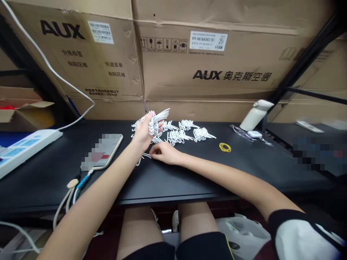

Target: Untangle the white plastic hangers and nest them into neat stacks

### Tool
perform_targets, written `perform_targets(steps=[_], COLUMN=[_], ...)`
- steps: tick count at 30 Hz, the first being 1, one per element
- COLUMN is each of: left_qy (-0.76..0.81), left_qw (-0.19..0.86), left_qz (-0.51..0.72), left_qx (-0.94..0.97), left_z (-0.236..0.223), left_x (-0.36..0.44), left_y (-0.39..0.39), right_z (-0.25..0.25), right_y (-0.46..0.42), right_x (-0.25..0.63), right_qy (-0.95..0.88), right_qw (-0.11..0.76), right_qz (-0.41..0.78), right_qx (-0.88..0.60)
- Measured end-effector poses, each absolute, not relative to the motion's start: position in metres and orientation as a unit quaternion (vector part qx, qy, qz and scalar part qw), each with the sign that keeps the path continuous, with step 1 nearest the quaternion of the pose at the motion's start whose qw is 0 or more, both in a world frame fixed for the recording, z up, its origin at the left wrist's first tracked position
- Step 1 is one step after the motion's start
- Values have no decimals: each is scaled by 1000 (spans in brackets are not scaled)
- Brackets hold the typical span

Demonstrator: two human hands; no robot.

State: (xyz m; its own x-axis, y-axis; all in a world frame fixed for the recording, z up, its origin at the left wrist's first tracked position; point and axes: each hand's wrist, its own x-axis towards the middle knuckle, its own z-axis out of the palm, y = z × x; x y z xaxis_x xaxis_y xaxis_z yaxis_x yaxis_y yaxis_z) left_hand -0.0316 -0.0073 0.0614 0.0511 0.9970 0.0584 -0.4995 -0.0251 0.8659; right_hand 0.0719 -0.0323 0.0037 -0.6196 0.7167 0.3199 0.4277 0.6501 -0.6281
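My left hand (143,130) is raised a little above the black table, fingers wrapped round a bunch of white wire hooks (155,124) whose straight ends fan out to the upper right. Just below and to the right of it, my right hand (167,153) rests low at the tabletop. Its thumb and fingers are pinched at the end of a loose white wire hook (146,155). Behind the hands lie several heaps of similar hooks, among them one heap (187,125) at the back and another (204,134) to the right. My left hand partly hides the heaps behind it.
Yellow rubber bands (225,147) lie right of the heaps. Farther right are a cream bottle (253,117), glasses (242,133) and a small white case (255,134). A phone (104,151) with cables and a power strip (29,148) sit left. Large cardboard boxes (168,79) stand behind.
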Motion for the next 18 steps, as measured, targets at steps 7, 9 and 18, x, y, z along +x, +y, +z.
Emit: perform_targets(steps=[7, 9, 18], left_qy=[334, 341, 360], left_qw=[613, 608, 526], left_qz=[605, 602, 502], left_qx=[383, 391, 585], left_z=[58, 58, 43], left_x=[-32, -31, -17], left_y=[-4, -5, -18], right_z=[12, 15, 25], right_y=[-28, -30, -26], right_x=[122, 145, 254], right_qy=[-738, -719, -628], right_qw=[218, 216, 251], right_qz=[508, 534, 647], right_qx=[-387, -389, -353])
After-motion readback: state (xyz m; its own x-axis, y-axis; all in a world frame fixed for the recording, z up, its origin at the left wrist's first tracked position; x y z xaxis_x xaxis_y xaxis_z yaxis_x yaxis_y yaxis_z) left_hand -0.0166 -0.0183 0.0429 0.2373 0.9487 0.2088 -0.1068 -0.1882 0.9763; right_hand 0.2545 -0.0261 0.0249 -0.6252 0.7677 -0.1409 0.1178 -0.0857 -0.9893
